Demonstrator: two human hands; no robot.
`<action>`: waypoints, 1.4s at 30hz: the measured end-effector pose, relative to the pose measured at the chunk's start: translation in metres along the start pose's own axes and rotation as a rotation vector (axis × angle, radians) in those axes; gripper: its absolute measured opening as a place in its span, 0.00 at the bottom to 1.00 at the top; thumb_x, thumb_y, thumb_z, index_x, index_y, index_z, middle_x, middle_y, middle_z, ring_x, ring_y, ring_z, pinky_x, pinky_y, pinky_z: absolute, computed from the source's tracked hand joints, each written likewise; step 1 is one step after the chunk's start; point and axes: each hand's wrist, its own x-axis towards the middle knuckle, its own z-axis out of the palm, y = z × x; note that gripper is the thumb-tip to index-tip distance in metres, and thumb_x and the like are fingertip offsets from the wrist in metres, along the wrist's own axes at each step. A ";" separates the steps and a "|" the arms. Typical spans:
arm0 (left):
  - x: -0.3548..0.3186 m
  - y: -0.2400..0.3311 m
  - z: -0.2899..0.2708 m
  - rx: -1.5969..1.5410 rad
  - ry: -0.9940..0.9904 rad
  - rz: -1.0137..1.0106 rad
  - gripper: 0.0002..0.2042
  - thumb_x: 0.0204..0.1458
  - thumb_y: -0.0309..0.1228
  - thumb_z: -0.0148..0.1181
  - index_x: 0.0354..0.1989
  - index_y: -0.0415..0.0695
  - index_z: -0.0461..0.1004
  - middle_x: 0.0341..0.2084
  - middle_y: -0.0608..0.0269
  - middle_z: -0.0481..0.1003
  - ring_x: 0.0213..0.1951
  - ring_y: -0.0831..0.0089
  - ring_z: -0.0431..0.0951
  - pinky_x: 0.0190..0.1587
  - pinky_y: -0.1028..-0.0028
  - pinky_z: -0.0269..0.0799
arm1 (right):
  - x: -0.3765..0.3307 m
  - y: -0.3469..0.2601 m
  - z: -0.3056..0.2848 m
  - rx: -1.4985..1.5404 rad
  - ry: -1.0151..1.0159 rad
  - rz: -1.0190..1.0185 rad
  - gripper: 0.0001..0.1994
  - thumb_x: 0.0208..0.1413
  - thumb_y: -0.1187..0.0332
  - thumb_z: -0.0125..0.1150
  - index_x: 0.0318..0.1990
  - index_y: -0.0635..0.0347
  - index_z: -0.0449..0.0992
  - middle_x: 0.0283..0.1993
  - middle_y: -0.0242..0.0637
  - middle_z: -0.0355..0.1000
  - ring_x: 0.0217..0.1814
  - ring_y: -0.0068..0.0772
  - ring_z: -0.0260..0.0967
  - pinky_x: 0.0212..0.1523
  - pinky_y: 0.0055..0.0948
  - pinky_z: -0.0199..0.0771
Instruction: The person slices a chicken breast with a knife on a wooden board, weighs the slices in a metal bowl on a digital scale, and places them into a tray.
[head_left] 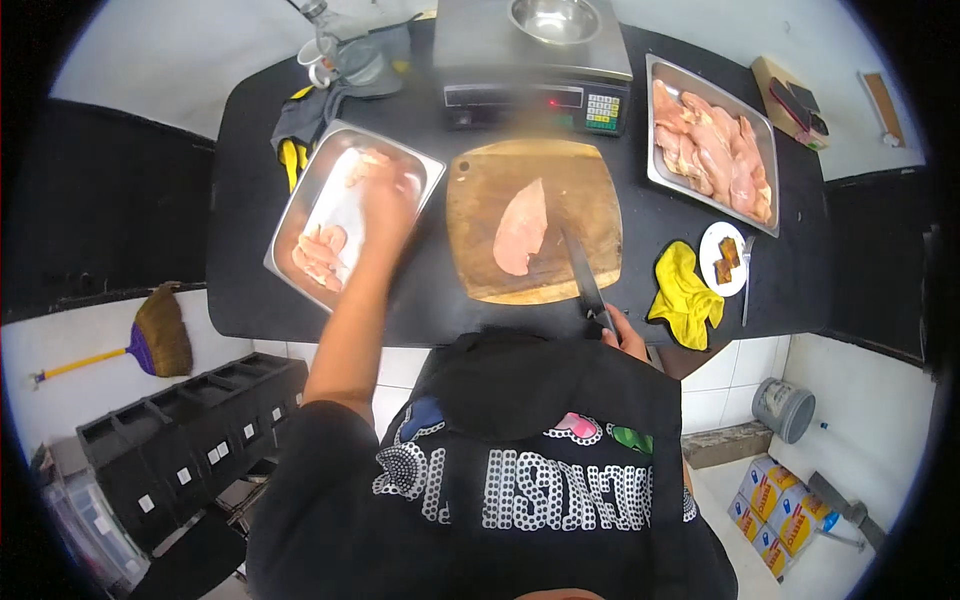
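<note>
Nearest the camera, the right hand (625, 335) clenches a knife (583, 275), blade pointing up-left toward the chicken breast (522, 230) lying lengthwise on the cutting board (480, 190). The blurred left hand (388, 200) hovers over the left tray (290, 215); its grip is unclear.

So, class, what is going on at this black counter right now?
A person is cutting up raw chicken. The right hand grips a knife resting on the wooden cutting board, beside one chicken fillet. The left hand, blurred, reaches over the left steel tray of cut pieces. Another tray of fillets stands at the right.
</note>
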 end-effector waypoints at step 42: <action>-0.110 0.081 0.080 0.256 -0.753 0.653 0.32 0.54 0.43 0.54 0.65 0.43 0.55 0.66 0.54 0.51 0.69 0.55 0.46 0.65 0.46 0.43 | -0.015 -0.007 -0.003 0.292 0.166 0.157 0.21 0.59 0.73 0.51 0.61 0.62 0.63 0.24 0.32 0.67 0.17 0.17 0.61 0.17 0.20 0.62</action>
